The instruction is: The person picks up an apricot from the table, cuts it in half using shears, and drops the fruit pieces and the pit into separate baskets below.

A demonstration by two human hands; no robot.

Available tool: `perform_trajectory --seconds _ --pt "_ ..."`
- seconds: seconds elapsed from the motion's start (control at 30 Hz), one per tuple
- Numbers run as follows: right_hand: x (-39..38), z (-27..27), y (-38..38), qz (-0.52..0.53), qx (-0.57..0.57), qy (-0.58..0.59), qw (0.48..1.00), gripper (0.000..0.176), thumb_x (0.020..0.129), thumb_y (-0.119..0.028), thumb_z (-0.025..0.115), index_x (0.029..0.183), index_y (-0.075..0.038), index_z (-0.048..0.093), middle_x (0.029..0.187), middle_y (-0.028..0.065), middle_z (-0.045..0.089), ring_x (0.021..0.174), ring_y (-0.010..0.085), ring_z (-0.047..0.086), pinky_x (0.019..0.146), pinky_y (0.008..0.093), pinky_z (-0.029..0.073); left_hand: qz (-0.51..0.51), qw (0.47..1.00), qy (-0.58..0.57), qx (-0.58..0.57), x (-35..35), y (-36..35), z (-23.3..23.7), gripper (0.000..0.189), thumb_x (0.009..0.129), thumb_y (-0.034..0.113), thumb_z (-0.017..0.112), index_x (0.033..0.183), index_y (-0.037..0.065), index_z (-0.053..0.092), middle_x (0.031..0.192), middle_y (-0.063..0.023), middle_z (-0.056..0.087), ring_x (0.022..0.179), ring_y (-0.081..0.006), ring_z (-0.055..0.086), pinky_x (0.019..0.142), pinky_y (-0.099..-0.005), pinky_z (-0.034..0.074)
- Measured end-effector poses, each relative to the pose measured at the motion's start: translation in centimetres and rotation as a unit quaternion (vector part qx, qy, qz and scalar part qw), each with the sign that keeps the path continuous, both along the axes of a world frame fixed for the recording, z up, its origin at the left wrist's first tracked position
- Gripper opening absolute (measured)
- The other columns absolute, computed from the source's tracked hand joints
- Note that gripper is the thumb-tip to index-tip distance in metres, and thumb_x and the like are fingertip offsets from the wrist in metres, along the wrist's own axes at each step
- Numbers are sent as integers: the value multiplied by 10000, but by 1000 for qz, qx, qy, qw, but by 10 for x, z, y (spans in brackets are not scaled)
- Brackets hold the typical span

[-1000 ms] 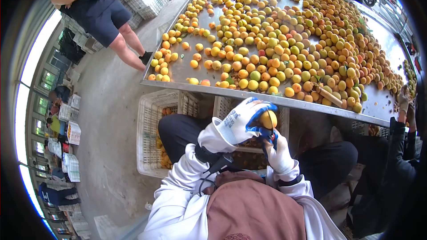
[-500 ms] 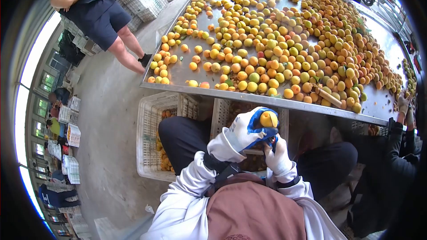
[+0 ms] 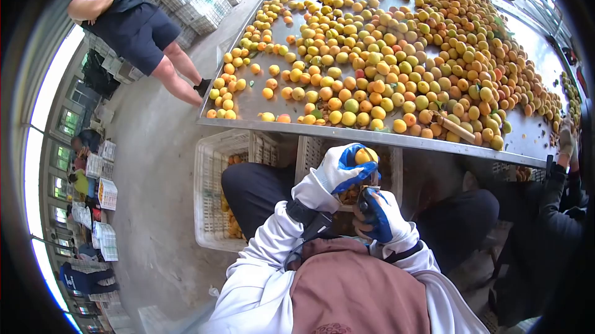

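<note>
My left hand (image 3: 336,171), in a white glove with a blue-coated palm, is closed around a yellow apricot (image 3: 365,155) and holds it up below the table edge. My right hand (image 3: 385,216), gloved the same way, wraps its fingers around a small dark tool (image 3: 371,194). The tool's tip points up toward the fruit, right at the left hand's fingers; its exact kind is hidden by the glove. Beyond my hands, many loose apricots (image 3: 347,105) in yellow, orange and greenish tones are spread over the metal table (image 3: 273,124).
Under the table edge stand a white plastic crate (image 3: 204,210) with apricots at my left and another crate (image 3: 304,163) between my knees. A wooden stick (image 3: 457,129) lies among the fruit. One person (image 3: 133,21) stands at the far left; another person's gloved hand (image 3: 566,139) reaches in at right.
My left hand and the apricot have shifted slightly left and up. My right hand has turned, showing more blue palm and the dark tool, and sits a little lower, farther from the fruit.
</note>
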State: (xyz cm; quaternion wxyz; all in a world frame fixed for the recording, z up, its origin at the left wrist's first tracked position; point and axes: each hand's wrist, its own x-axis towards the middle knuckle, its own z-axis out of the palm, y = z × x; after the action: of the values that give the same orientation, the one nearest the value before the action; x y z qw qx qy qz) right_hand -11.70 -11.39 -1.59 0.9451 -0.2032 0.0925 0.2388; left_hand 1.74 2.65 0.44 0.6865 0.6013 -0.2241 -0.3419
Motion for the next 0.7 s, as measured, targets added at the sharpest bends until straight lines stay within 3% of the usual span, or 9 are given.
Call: perform_trajectory --seconds 0.1,0.13,0.17,0.27,0.43,0.5,0.53,0.6,0.7 --pt "2 -13 7 -44 -157 -7 987 156 1022 -264 536 969 -118 530 712 18 484 522 109 461 448 277 374 11 999 -3 -34 -2 -5 -8 396 919 214 724 1194 -34 584 1067 -142 683 986 -226 687 888 -366 565" --pt "6 -20 12 -112 -354 -98 923 113 1008 -188 556 1006 -77 573 763 26 552 602 102 527 533 276 443 27 997 3 -70 -5 -6 -9 429 923 233 719 1226 -31 570 1094 -155 683 1019 -233 681 914 -373 557" --pt "4 -24 10 -116 -355 -99 923 113 1008 -188 556 1006 -77 573 763 26 552 602 102 527 533 276 443 24 997 1 -70 -8 -6 -10 429 923 233 719 1226 -31 570 1094 -155 683 1019 -233 681 914 -373 557" --pt "2 -7 5 -216 -535 -206 790 123 974 -85 590 1033 12 637 800 15 602 748 71 523 670 250 439 46 992 -2 -115 -13 -5 -3 498 937 219 700 1324 -21 499 1128 -157 680 1080 -222 657 970 -359 522" --pt "6 -15 -4 -346 -442 -90 823 139 1000 -64 547 1083 7 632 858 -13 613 751 55 543 654 218 446 132 980 -148 -4 -15 -6 -4 543 931 166 696 1384 -11 455 1244 -183 643 1094 -206 655 959 -341 515" --pt "10 -21 -15 -363 -456 -66 810 211 1013 -68 518 1177 25 613 943 19 647 823 78 584 723 228 478 144 916 -366 81 -29 -10 4 610 912 143 702 1426 -15 414 1216 -183 655 1047 -243 684 943 -350 520" --pt "15 -24 -17 -375 -440 -56 814 249 1016 -76 514 1223 34 596 997 39 658 874 94 599 774 235 484 128 905 -395 89 -31 -13 4 669 879 150 716 1443 -15 399 1154 -197 669 1006 -322 693 903 -375 531" --pt "22 -17 -18 -378 -427 -51 820 326 1018 -91 515 1303 60 560 1126 85 672 995 138 621 898 255 483 88 898 -413 126 -38 -18 5 683 864 161 720 1443 -13 402 1141 -210 667 986 -349 686 870 -387 536" --pt "30 -24 -16 -365 -336 -35 868 345 1020 -137 549 1317 37 562 1102 72 671 985 114 624 866 238 499 69 864 -471 163 -45 -27 0 699 803 195 735 1404 -22 452 1041 -212 664 864 -387 659 755 -425 531"
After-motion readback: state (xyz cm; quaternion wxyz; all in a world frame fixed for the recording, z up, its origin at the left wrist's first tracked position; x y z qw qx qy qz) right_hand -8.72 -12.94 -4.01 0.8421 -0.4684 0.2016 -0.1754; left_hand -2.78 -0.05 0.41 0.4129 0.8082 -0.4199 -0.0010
